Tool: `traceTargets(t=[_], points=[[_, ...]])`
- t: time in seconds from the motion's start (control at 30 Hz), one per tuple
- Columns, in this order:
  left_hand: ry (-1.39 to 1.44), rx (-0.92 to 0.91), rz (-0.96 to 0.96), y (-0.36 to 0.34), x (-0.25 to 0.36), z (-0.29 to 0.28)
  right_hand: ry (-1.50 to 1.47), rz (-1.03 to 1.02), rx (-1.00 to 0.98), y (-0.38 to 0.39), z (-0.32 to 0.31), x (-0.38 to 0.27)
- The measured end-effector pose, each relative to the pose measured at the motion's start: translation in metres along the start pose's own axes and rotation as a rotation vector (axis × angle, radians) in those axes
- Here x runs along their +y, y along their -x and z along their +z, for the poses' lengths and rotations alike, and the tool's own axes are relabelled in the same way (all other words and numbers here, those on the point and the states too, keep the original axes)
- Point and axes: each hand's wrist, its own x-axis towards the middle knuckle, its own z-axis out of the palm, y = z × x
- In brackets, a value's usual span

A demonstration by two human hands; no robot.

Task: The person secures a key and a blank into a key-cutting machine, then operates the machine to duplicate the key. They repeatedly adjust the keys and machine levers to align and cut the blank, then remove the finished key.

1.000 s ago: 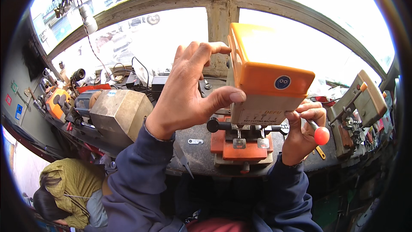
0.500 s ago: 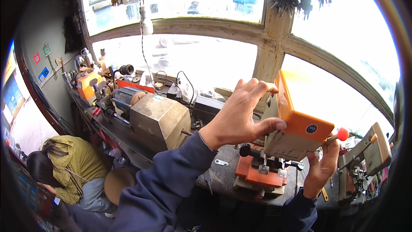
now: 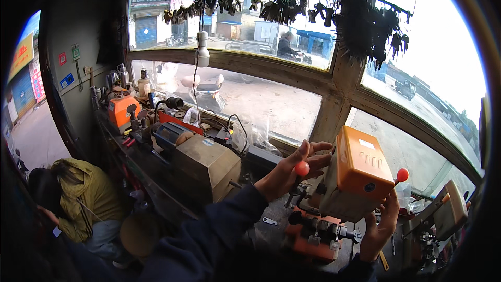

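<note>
A key cutting machine stands before me, with an orange cover (image 3: 368, 159) on its head and an orange-red base (image 3: 310, 248). My left hand (image 3: 284, 175) is at the left side of the head, fingers stretched toward the cover's edge, its thumb raised behind a red ball knob (image 3: 301, 168). On the right, my right hand (image 3: 380, 232) lies against the housing with thumb and fingers apart, below a second red ball knob (image 3: 402, 174). What its fingertips touch is partly hidden. Silver key heads (image 3: 313, 240) show at the clamps under the head.
A beige box-shaped machine (image 3: 211, 164) with a blue motor sits left along the bench. Another key machine (image 3: 438, 222) is at the right. A small metal piece (image 3: 269, 221) lies on the bench. Keys (image 3: 282, 9) hang across the window. A person in a yellow-green jacket (image 3: 96, 193) sits lower left.
The view has shifted, so the machine appears lower. My left hand has moved off the cover's front and its thumb has lifted. My right hand is now below the right knob's lever.
</note>
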Motion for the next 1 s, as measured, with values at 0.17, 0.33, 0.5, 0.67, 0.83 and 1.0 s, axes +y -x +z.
traceTargets(t=[0.17, 0.33, 0.5, 0.67, 0.83, 1.0], points=[[-0.013, 0.035, 0.028, -0.001, -0.004, 0.001, -0.007, -0.020, 0.005, 0.002, 0.001, 0.004], [-0.076, 0.098, 0.045, 0.000, -0.004, 0.004, -0.039, -0.008, -0.018, 0.002, 0.002, 0.004], [-0.006, 0.028, 0.009, 0.001, 0.000, 0.008, -0.044, -0.006, 0.004, 0.004, 0.006, 0.001], [-0.004, 0.025, 0.017, 0.004, 0.000, 0.009, -0.030, 0.004, 0.009, 0.007, 0.007, -0.005], [-0.020, 0.189, 0.170, 0.017, -0.012, 0.009, 0.099, -0.113, 0.106, 0.020, 0.003, -0.020], [-0.287, 0.509, 0.279, 0.066, -0.040, 0.019, 0.103, -0.157, -0.155, 0.044, -0.003, -0.034]])
